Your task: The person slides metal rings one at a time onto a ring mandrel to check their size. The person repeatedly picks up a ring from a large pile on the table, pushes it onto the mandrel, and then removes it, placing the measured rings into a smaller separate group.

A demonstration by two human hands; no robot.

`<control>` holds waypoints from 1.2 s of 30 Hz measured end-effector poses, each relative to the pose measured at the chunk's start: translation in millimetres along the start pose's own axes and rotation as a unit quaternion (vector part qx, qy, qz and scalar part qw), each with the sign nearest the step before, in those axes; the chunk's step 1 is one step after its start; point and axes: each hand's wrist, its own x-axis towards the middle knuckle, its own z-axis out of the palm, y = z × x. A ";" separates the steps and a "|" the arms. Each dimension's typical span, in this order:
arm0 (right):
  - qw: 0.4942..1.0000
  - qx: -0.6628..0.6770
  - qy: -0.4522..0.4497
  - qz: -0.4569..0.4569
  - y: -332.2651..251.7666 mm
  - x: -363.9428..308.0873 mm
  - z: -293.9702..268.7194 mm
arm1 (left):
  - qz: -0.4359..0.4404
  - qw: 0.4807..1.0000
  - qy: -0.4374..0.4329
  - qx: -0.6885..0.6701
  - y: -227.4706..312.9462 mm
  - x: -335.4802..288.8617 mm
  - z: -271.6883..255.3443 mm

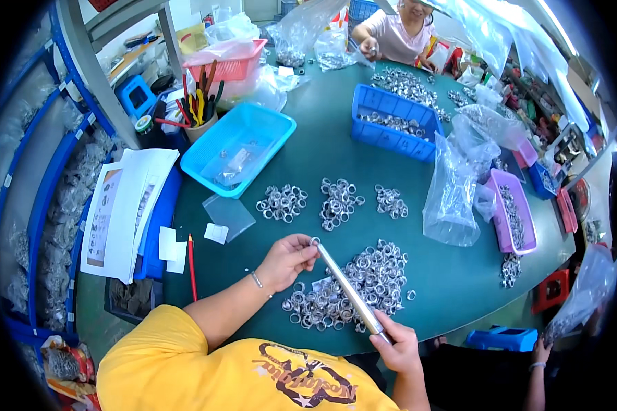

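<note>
My right hand (396, 344) is closed round the thick end of a tapered metal ring mandrel (348, 288), which slants up and left over the table. At its thin tip, my left hand (289, 262) pinches a small silver ring (315, 241) between thumb and fingertips. Whether the ring sits around the tip or just beside it, I cannot tell. Beneath the mandrel spreads a large heap of silver rings (380, 274). Beyond it lie three smaller piles: a left pile (281, 203), a middle pile (339, 203) and a right pile (391, 202).
Farther off stand a light-blue basket (281, 130) and a dark-blue bin (363, 130) holding rings. Clear plastic bags (452, 205) and a purple basket (504, 241) are at right. A red pencil (192, 267) and papers (127, 212) lie left. Across the table sits another person (401, 34).
</note>
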 end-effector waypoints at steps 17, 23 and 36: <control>0.998 0.025 0.035 0.036 6.3 7.7 -1.9 | 0.013 0.964 0.105 0.243 -6.7 -2.8 -14.4; 0.988 0.093 0.095 0.082 5.1 40.9 -3.4 | 0.021 0.965 0.097 0.243 -9.2 -4.1 -20.7; 0.949 0.282 0.118 0.072 -8.5 257.2 6.6 | 0.080 0.950 0.127 0.272 -12.2 -4.0 -22.9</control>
